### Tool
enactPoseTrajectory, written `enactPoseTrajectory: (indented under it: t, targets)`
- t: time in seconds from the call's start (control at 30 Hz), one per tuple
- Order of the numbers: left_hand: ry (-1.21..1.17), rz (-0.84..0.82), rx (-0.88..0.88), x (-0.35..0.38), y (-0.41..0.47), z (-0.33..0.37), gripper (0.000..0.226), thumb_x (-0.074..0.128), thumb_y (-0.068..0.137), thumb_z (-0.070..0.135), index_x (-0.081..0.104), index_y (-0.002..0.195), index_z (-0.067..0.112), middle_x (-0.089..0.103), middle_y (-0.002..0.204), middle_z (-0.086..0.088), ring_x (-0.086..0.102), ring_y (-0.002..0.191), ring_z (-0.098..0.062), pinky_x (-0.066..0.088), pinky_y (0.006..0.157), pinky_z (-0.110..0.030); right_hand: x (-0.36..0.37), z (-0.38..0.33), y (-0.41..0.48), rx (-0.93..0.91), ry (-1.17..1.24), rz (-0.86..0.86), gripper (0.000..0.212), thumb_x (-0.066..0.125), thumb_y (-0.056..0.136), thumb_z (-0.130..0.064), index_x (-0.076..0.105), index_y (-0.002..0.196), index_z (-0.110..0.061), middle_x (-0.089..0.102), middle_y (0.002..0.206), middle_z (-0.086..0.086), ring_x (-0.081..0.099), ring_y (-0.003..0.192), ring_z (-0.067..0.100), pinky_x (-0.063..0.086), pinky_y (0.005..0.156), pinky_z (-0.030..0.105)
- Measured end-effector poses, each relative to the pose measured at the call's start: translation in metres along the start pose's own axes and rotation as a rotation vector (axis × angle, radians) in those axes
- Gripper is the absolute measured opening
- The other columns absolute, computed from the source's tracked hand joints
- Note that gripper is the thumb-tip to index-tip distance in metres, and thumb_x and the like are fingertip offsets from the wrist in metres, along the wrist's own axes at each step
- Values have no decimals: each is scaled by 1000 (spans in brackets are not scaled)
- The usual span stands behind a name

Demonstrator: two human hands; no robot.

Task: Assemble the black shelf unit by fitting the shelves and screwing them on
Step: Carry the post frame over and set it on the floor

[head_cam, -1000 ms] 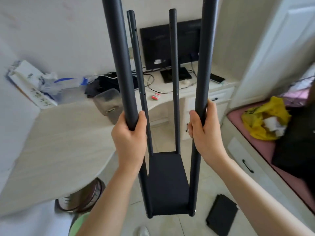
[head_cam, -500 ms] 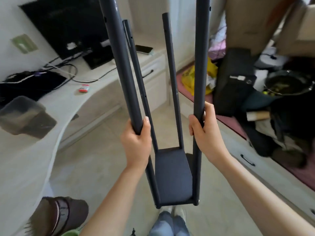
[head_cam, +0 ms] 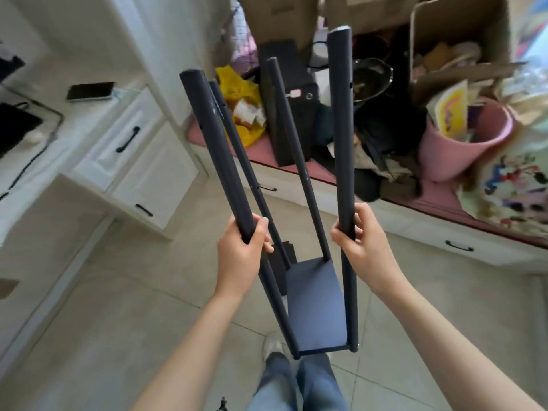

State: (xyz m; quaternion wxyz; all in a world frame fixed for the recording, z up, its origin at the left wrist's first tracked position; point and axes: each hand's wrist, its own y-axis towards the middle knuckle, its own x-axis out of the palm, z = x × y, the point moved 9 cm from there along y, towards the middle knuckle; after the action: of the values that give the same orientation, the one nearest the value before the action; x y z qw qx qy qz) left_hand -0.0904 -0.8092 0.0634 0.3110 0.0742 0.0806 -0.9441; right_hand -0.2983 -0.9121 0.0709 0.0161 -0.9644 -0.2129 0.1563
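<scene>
- Two hands hold the black shelf unit (head_cam: 299, 161) up above the tiled floor (head_cam: 118, 307).
- The left hand (head_cam: 238, 256) wraps its fingers round the near left pole (head_cam: 218, 149).
- The right hand (head_cam: 363, 244) grips the near right pole (head_cam: 343, 129).
- One shelf (head_cam: 314, 304) sits low between the four poles, above a shoe (head_cam: 272, 347).
- A pink bucket (head_cam: 450, 152) and a yellow bag (head_cam: 237, 84) lie behind.

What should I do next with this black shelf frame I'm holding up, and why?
Probably lower the frame until it stands on the floor. Your left hand and right hand both grip it, so neither is free. Only one shelf is fitted, at the bottom, and the poles splay apart at the top, so more shelves need fitting.
</scene>
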Motion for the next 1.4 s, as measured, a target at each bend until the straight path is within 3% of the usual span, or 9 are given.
enactPoseTrajectory:
  t: [0.17, 0.33, 0.5, 0.63, 0.73, 0.93, 1.03, 1.17, 1.4]
  targets:
    - [-11, -181, -74, 77, 4, -9, 5, 64, 98, 17, 61, 102, 15, 73, 82, -6, 73, 74, -20, 59, 73, -24, -66, 49, -8, 97, -38, 105, 38, 61, 91, 5, 49, 115, -23, 63, 86, -4, 62, 86, 9, 47, 79, 13]
    - [39, -346, -111, 158, -9, -21, 6, 66, 97, 14, 62, 102, 13, 74, 84, -7, 74, 78, -19, 57, 75, -21, -131, 100, -13, 187, -74, 99, 47, 58, 88, 12, 48, 118, -23, 63, 87, 0, 62, 90, 20, 51, 88, 35]
    - [91, -416, -173, 220, -17, -37, 6, 68, 95, 10, 64, 99, 7, 75, 87, -8, 75, 81, -19, 56, 72, -22, -185, 155, -19, 278, -95, 45, 39, 63, 90, 3, 48, 114, -23, 67, 94, -3, 66, 95, 15, 53, 92, 38]
    - [124, -418, -199, 256, -27, -56, 7, 69, 94, 7, 64, 98, 5, 74, 89, -11, 75, 82, -21, 60, 80, -31, -212, 185, -19, 298, -80, 44, 30, 63, 92, -3, 49, 114, -20, 66, 94, -5, 64, 96, 14, 53, 90, 38]
    - [167, -426, -216, 278, -30, -76, 7, 71, 92, 10, 65, 95, 10, 73, 85, -3, 74, 85, -19, 60, 85, -36, -229, 196, -10, 253, -48, 103, 26, 61, 92, 0, 50, 107, -18, 63, 90, -6, 62, 90, 12, 51, 84, 30]
    - [278, -429, -217, 310, -26, -119, 9, 73, 91, 19, 66, 88, 24, 70, 83, 9, 68, 84, -15, 56, 81, -29, -241, 236, 0, 268, -45, 126, 26, 62, 91, 1, 49, 105, -18, 63, 85, -7, 60, 84, 10, 49, 74, 17]
    - [322, -417, -206, 320, -11, -139, 10, 73, 92, 22, 65, 87, 26, 67, 84, 14, 64, 82, -10, 51, 74, -17, -240, 259, 7, 292, -72, 129, 33, 63, 90, 0, 49, 98, -29, 64, 84, -8, 62, 85, 11, 50, 76, 23]
    - [380, -442, -197, 335, 7, -174, 13, 75, 90, 19, 65, 88, 27, 67, 85, 25, 65, 84, 3, 48, 73, -7, -235, 299, 19, 357, -66, 139, 34, 65, 87, 1, 53, 91, -30, 68, 87, -6, 65, 92, 18, 54, 85, 37]
    - [443, -446, -251, 360, 28, -249, 22, 74, 92, 13, 62, 90, 32, 71, 96, 14, 68, 94, 0, 53, 90, -23, -222, 381, 34, 466, -45, 162, 38, 69, 83, 6, 60, 90, -30, 71, 92, -11, 67, 101, 13, 53, 91, 34]
